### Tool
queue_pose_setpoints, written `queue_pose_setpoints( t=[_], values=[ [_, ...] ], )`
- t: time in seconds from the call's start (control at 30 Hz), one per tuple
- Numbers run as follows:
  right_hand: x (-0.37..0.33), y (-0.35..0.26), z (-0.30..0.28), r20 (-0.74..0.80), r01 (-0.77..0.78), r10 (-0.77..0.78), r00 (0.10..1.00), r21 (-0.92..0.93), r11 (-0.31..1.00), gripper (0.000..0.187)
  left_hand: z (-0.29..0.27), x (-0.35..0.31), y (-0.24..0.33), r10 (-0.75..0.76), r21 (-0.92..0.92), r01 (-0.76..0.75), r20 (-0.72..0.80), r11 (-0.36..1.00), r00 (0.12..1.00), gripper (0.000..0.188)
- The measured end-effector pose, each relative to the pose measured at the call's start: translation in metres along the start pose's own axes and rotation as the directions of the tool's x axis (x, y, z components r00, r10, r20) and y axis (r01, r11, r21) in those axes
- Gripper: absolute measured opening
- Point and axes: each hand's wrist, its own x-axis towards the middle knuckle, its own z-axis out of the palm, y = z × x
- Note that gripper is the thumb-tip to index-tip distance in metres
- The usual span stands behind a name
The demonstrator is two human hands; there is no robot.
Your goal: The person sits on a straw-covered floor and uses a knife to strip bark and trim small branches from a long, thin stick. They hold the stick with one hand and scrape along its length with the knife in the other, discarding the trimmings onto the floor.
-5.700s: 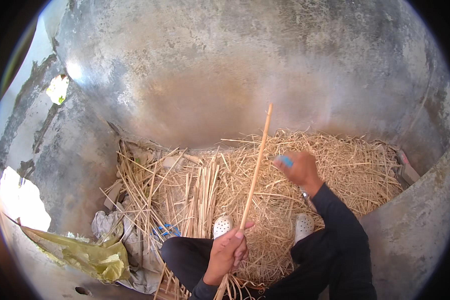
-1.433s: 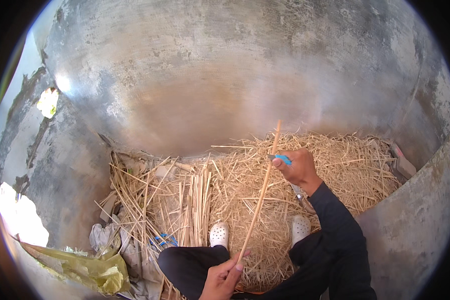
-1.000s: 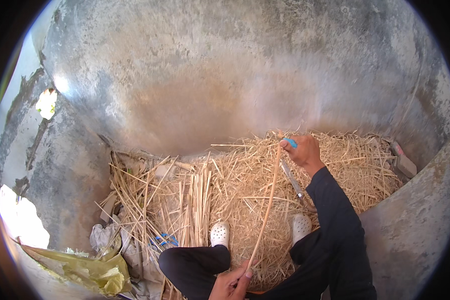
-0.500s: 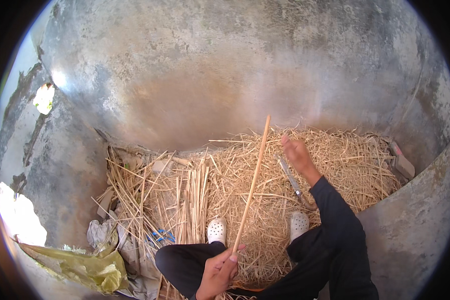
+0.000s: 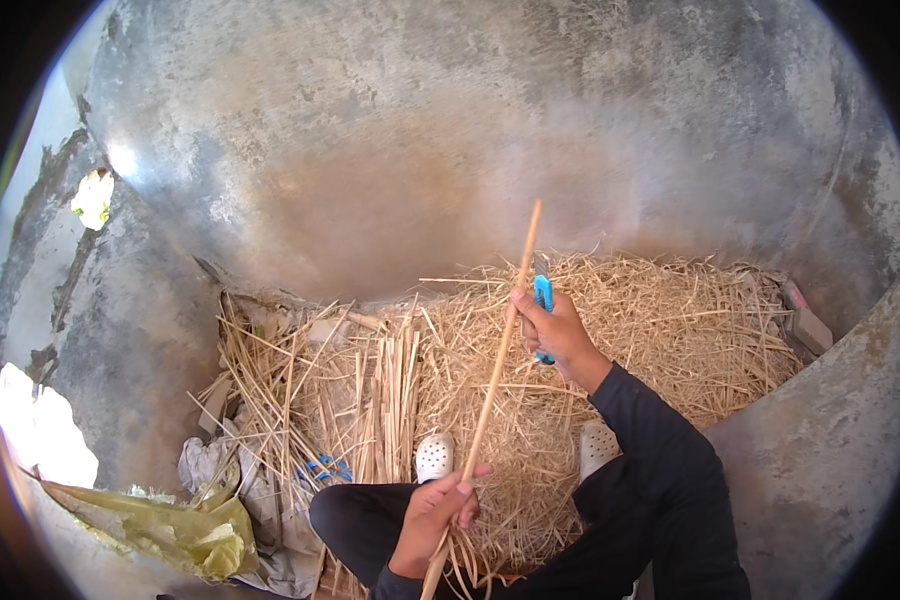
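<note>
Lying beneath the stick [image 5: 492, 390]: pale strips [image 5: 670, 330]

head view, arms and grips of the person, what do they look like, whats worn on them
The right sleeve is long, plain and near-black, reaching the wrist; of the left sleeve only a matching dark cuff shows. The left grip and right grip are ungloved human hands.

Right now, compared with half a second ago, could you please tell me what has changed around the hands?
The right hand, which holds a slim blue cutter, has moved left and taken hold of the long tan wooden stick. The stick's tip now reaches higher in the picture. The left hand still grips the stick lower down; the loose pale straw-like strips stay put.
</note>
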Motion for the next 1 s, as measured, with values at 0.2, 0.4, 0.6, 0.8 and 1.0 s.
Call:
queue_pose_setpoints(
  t=[0.2, 0.4, 0.6, 0.8, 1.0],
  values=[
    [-0.019, 0.004, -0.001, 0.223, 0.419, -0.418, 0.881, -0.778, 0.469, 0.070, 0.002, 0.012, 0.034, 0.141, 0.082, -0.134, -0.099, 0.988, 0.985, 0.043],
    [-0.034, -0.001, 0.017, 0.381, 0.474, -0.429, 0.819, -0.870, 0.133, 0.074, 0.013, 0.006, 0.036, 0.192, 0.326, -0.153, -0.092, 0.933, 0.977, 0.040],
    [-0.042, 0.002, 0.025, 0.362, 0.501, -0.488, 0.794, -0.845, 0.188, 0.079, 0.022, -0.006, 0.043, 0.188, 0.454, -0.121, -0.105, 0.883, 0.977, 0.036],
    [-0.029, 0.005, 0.024, 0.415, 0.548, -0.526, 0.742, -0.828, 0.121, 0.079, 0.017, -0.003, 0.031, 0.348, 0.604, -0.216, -0.110, 0.767, 0.931, 0.035],
    [-0.006, 0.029, 0.011, 0.241, 0.346, -0.586, 0.774, -0.936, 0.072, 0.079, 0.021, -0.018, 0.044, 0.209, 0.699, -0.045, -0.151, 0.713, 0.966, 0.035]
  ],
)
